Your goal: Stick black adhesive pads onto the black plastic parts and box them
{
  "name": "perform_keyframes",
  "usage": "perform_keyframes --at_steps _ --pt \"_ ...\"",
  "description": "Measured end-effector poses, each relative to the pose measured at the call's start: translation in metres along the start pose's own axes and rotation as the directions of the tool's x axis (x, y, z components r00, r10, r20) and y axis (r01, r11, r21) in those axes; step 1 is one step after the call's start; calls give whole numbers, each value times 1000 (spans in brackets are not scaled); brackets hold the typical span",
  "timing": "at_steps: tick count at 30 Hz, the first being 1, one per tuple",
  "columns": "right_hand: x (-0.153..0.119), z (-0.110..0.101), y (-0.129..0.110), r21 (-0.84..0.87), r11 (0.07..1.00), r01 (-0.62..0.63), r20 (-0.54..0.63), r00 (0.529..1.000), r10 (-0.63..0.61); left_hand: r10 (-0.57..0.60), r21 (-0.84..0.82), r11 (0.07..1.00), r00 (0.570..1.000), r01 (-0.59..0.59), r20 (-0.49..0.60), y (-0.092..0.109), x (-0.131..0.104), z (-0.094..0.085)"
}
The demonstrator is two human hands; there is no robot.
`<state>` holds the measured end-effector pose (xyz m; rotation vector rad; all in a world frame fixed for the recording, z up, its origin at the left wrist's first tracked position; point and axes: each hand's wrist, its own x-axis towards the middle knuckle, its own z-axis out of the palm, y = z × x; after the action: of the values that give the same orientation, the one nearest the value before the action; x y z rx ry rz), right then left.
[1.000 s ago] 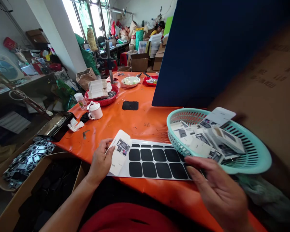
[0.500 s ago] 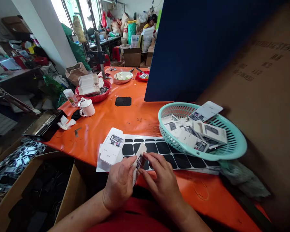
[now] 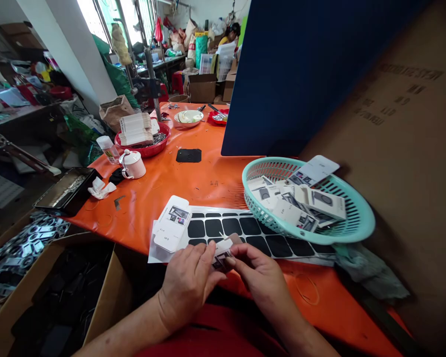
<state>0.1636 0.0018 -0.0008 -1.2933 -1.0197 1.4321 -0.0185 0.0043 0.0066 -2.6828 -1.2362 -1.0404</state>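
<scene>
Between my two hands is a small white printed cardboard box (image 3: 223, 255) with dark pictures on its face. My left hand (image 3: 189, 277) wraps round its left side. The fingers of my right hand (image 3: 258, 267) pinch its right end, where a flap stands out. Beneath the hands lies a sheet of black rounded-square stickers (image 3: 230, 227). Left of it rests a stack of flat white box blanks (image 3: 173, 223). To the right stands a light green plastic basket (image 3: 360, 225) holding several printed white boxes (image 3: 323, 202).
A lidded white mug (image 3: 134, 164), a red basket (image 3: 159, 147) of stacked cards and a black pad (image 3: 189, 155) are on the orange table. A cardboard carton (image 3: 106, 297) of black pieces stands at lower left. A dark blue panel (image 3: 301, 74) rises behind the green basket. One person sits far back.
The box has tipped from nearly upright to a flatter pose, its printed face turned up more. My left fingers now lie over its left side, and the right hand has shifted slightly right.
</scene>
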Motion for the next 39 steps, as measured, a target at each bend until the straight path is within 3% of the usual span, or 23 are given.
perform_keyframes --at_steps 3,6,10,17,21,25,27,30,33,35,39 --pt "-3 1 -7 -148 981 127 -39 990 -134 -35 -26 999 993 38 114 7 -10 6" --pt "-5 2 -16 -294 916 273 41 961 -273 -108 -232 959 968 161 226 13 -21 16" --pt "-6 2 -24 -358 865 350 117 937 -330 -199 -410 847 917 339 346 18 -24 21" --pt "-11 4 -12 -348 844 408 106 912 -397 -225 -631 648 898 427 377 16 -12 8" --pt "-15 8 -2 -336 835 436 107 898 -426 -264 -603 609 849 515 458 12 -13 8" --pt "-15 8 2 -337 798 499 113 863 -492 -334 -584 577 817 571 469 10 -11 11" --pt "-14 5 4 -391 751 533 77 831 -550 -374 -633 477 792 610 482 10 -8 13" --pt "-13 -5 8 -493 717 492 -74 798 -599 -416 -718 198 720 668 555 10 -8 14" --pt "-13 -13 15 -438 809 392 -128 864 -487 -399 -744 50 696 666 596 11 -10 15" --pt "-14 -15 20 -336 889 310 -139 918 -372 -381 -764 47 718 644 582 12 -12 14" --pt "-19 -15 29 -214 948 237 -180 944 -276 -319 -791 79 768 606 556 12 -15 10"
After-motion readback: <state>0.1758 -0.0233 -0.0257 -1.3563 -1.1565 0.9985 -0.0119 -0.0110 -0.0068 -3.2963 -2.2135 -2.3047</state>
